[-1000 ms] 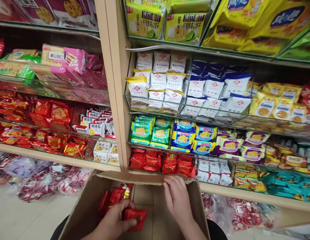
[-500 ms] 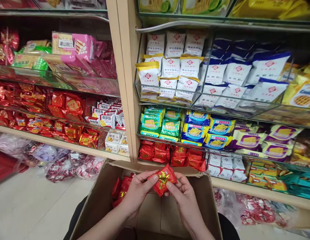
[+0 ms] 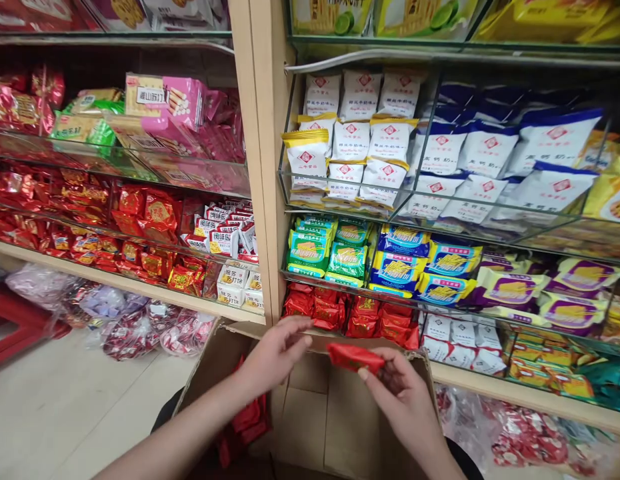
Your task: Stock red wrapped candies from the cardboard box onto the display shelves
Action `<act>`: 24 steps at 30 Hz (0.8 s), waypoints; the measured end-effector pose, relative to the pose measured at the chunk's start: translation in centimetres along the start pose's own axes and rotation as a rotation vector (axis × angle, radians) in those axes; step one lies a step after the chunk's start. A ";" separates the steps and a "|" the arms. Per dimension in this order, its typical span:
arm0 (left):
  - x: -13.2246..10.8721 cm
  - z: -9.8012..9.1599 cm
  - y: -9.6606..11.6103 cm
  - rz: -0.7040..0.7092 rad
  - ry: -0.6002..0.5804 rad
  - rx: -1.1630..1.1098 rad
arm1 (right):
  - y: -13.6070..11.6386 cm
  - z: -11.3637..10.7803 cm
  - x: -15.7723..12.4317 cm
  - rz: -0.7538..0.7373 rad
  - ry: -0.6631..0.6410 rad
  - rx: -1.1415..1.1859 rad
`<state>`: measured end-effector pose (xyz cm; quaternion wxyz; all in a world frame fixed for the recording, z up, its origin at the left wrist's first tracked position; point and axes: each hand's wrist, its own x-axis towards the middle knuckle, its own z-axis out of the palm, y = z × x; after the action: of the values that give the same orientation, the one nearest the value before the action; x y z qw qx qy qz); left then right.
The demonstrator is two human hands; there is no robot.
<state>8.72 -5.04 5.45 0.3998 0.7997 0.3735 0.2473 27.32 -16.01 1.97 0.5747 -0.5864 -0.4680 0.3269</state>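
Observation:
My right hand pinches a small red snack packet by one end, tilted nearly edge-on, above an open cardboard box. My left hand is apart from the packet, fingers loosely curved and the thumb separate, with nothing in it. It hovers near the box's far left side. Below my left forearm, several red packets lie in the left part of the box, partly hidden by the arm. Similar red packets sit in the lowest shelf bin just beyond the box.
Shelves with clear fronts hold white packets, green packets, blue-and-yellow packets and purple packets. A wooden post divides the shelving. Plastic bags of snacks and a red stool are on the floor at left.
My left hand has let go of the red packet and moved left and slightly up. My right hand has shifted right with the packet, which has turned edge-on. The camera view has shifted slightly.

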 end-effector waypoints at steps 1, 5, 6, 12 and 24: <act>1.2 -0.3 -0.3 -0.021 -0.025 0.179 | 0.2 -0.3 0.5 -0.008 0.057 0.010; 6.0 -0.2 -1.6 -0.161 -0.221 0.621 | 0.7 -0.9 2.7 0.005 0.174 0.071; 6.9 0.1 -1.8 -0.196 -0.256 0.654 | 0.8 -1.0 3.1 0.017 0.177 0.087; 8.6 0.8 -3.1 -0.272 -0.389 0.834 | 1.6 -1.4 3.9 0.058 0.165 0.161; 10.2 0.8 -5.3 -0.155 -0.157 0.781 | 1.5 -1.5 4.3 0.081 0.181 0.194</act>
<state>13.21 4.84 1.62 0.1109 0.8773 0.4669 -0.0061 30.41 -12.45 1.35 0.6550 -0.5737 -0.3560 0.3393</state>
